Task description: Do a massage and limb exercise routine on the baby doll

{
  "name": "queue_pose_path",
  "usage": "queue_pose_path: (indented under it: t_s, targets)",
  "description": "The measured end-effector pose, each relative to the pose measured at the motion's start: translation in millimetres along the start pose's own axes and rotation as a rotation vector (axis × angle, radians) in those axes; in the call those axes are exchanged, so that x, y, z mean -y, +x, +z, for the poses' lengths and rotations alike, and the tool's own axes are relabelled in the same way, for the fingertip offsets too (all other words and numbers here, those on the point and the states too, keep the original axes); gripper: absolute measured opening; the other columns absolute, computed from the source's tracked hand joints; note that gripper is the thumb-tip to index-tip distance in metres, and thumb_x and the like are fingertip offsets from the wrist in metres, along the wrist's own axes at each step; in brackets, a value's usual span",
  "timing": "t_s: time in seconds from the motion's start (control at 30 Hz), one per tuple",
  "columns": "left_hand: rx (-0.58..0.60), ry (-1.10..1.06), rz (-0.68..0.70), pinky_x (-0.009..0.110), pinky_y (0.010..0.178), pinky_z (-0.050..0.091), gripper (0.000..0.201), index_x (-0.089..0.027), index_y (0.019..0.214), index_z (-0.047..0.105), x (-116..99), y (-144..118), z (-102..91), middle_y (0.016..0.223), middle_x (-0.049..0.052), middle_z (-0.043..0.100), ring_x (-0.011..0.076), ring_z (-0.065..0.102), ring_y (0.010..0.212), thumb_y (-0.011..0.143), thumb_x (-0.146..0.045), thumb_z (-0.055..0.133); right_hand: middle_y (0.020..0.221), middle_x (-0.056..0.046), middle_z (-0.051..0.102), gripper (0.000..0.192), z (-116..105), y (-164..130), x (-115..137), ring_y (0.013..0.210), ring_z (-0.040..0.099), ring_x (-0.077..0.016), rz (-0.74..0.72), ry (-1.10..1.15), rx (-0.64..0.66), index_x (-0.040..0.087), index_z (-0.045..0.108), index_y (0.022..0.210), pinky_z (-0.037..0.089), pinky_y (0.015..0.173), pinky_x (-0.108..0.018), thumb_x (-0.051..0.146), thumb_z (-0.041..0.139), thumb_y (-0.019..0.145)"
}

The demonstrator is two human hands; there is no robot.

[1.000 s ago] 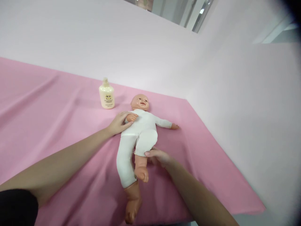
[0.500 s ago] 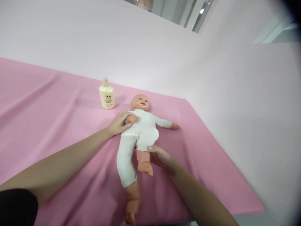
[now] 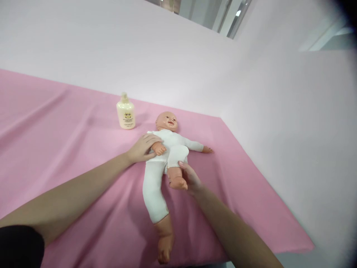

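**Doll's bent leg cupped from below, chest pinned from the side**

Against the right hand (image 3: 189, 178), whose fingers curl closed around the bare calf, lies one plastic baby doll in a white cloth bodysuit (image 3: 167, 149), flat on its back on the pink cloth-covered table (image 3: 69, 149). The held leg is folded up, knee toward the belly, its foot sticking out just left of that hand's thumb. Farther left of this grip, the left hand (image 3: 143, 148) lies flat and open on the doll's chest, fingers spread over the suit and touching the doll's near arm, clasping nothing. The doll's other leg stretches straight back past the right wrist toward the table's near edge. Its far arm reaches out beyond the right hand's fingertips.

Counted: one doll, two hands, one cream plastic lotion bottle (image 3: 125, 112), which stands upright beyond the left hand, well apart from it.

The right palm is hidden under the calf. The bottle's label is too small to read. A dark sleeve is cut off at the lower left corner.
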State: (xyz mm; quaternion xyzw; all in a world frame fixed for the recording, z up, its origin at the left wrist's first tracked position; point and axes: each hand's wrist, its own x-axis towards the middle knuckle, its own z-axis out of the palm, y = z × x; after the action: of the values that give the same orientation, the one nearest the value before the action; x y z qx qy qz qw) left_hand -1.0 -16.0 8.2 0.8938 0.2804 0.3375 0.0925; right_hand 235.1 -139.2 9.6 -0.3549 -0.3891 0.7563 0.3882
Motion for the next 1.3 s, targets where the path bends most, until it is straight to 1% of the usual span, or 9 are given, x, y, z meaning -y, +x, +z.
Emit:
queue_pose_path:
  t_s: [0.13,0.3,0.47,0.6,0.73,0.97,1.07,1.2,1.3]
  targets:
    - [-0.006,-0.006,0.018,0.052,0.109,0.042,0.045,-0.019,0.125,0.060,-1,1,0.2,0.126,0.014,0.069,0.0328,0.061,0.120,0.085,-0.039,0.057,0.062,-0.002,0.058,0.037,1,0,2,0.057,0.048,-0.0153,0.061,0.072,-0.136,0.021,0.065,0.075,0.040,0.056,-0.030,0.056,0.066,0.086]
    - [-0.060,-0.024,-0.044,0.051,0.106,0.045,0.040,-0.019,0.121,0.061,-2,1,0.7,0.121,0.013,0.071,0.0317,0.063,0.116,0.087,-0.040,0.057,0.071,-0.003,0.064,0.039,3,0,-2,0.065,0.052,-0.0167,0.028,0.108,-0.132,0.019,0.070,0.085,0.042,0.061,-0.030,0.055,0.078,0.074]
    - [-0.100,-0.049,-0.079,0.049,0.105,0.046,0.038,-0.020,0.120,0.063,1,1,3.3,0.119,0.012,0.072,0.0306,0.064,0.114,0.089,-0.042,0.057,0.077,-0.004,0.067,0.046,7,-5,-5,0.076,0.060,-0.0197,0.086,0.061,-0.047,0.018,0.070,0.087,0.048,0.078,-0.033,0.061,0.079,0.072]
    - [-0.116,-0.057,-0.074,0.047,0.105,0.046,0.036,-0.019,0.119,0.062,3,2,4.9,0.119,0.012,0.072,0.0293,0.065,0.114,0.091,-0.042,0.056,0.074,-0.005,0.067,0.052,7,-9,-6,0.074,0.061,-0.0221,0.150,0.004,0.026,0.017,0.070,0.084,0.048,0.077,-0.036,0.065,0.080,0.066]
    - [-0.120,-0.062,-0.073,0.046,0.105,0.046,0.035,-0.018,0.118,0.062,3,2,4.9,0.120,0.012,0.072,0.0287,0.066,0.114,0.092,-0.040,0.055,0.074,-0.006,0.066,0.055,7,-9,-8,0.074,0.062,-0.0237,0.145,-0.009,0.032,0.017,0.069,0.085,0.049,0.079,-0.038,0.066,0.082,0.063]
    - [-0.112,-0.064,-0.125,0.048,0.106,0.047,0.036,-0.020,0.118,0.064,0,3,2.9,0.121,0.012,0.073,0.0295,0.065,0.114,0.091,-0.043,0.056,0.081,-0.009,0.070,0.056,9,-10,-6,0.086,0.066,-0.0283,0.129,-0.049,0.146,0.018,0.069,0.092,0.052,0.086,-0.041,0.067,0.079,0.068]
    - [-0.124,-0.074,-0.117,0.047,0.104,0.048,0.037,-0.020,0.117,0.065,0,4,3.0,0.120,0.011,0.073,0.0294,0.066,0.113,0.091,-0.044,0.056,0.084,-0.009,0.072,0.059,11,-12,-4,0.088,0.068,-0.0287,0.143,-0.051,0.171,0.017,0.069,0.095,0.052,0.085,-0.041,0.066,0.082,0.065]
    - [-0.140,-0.091,-0.081,0.046,0.103,0.049,0.035,-0.019,0.117,0.066,1,4,3.5,0.119,0.011,0.073,0.0286,0.067,0.111,0.093,-0.043,0.056,0.095,-0.010,0.075,0.059,13,-14,-3,0.095,0.070,-0.0280,0.153,-0.031,0.138,0.017,0.070,0.102,0.053,0.087,-0.038,0.060,0.085,0.065]
    - [-0.145,-0.082,-0.085,0.046,0.103,0.049,0.035,-0.019,0.118,0.065,1,4,3.5,0.119,0.011,0.073,0.0288,0.067,0.112,0.093,-0.042,0.056,0.087,-0.007,0.074,0.059,13,-13,-3,0.085,0.068,-0.0238,0.159,-0.027,0.153,0.016,0.070,0.098,0.052,0.081,-0.035,0.061,0.085,0.062]
